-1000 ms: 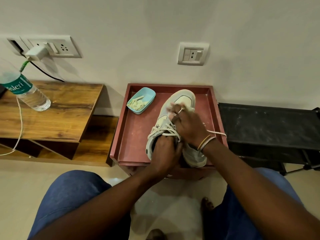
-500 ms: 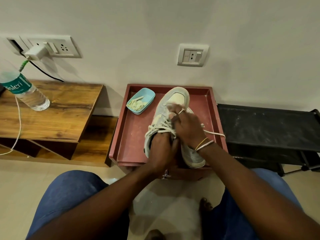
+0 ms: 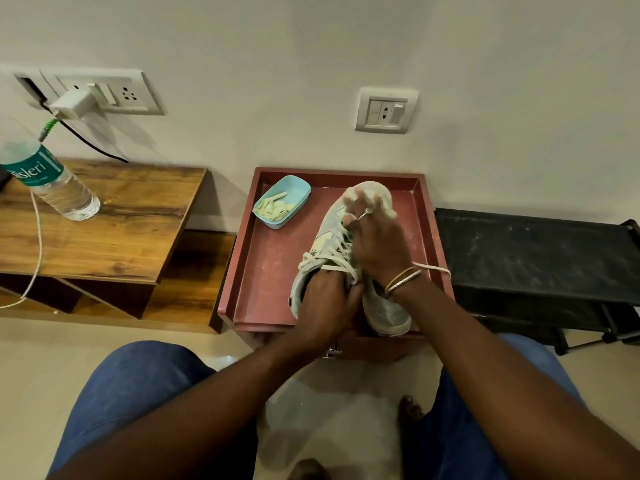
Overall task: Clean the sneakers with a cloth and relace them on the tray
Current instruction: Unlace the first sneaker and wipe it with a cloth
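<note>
A grey and white sneaker (image 3: 320,244) stands tilted on the red tray (image 3: 263,271), toe toward the wall. My left hand (image 3: 325,303) grips it at the ankle opening, fingers inside the collar. My right hand (image 3: 377,237) lies over the front of the sneaker, its fingers spread and blurred across the white toe; I cannot tell whether a cloth is under them. A second grey sneaker (image 3: 386,311) lies beside the first one under my right wrist. A loose white lace (image 3: 433,268) trails over the tray's right rim.
A light blue dish (image 3: 298,190) holding pale strips sits in the tray's far left corner. To the left, a water bottle (image 3: 52,188) stands on a wooden table (image 3: 121,233) next to a charger cable. A black rack (image 3: 536,258) stands right of the tray.
My right hand has slid from the laces forward onto the toe. The sneaker has turned slightly, its toe now more to the right. My left hand keeps its hold.
</note>
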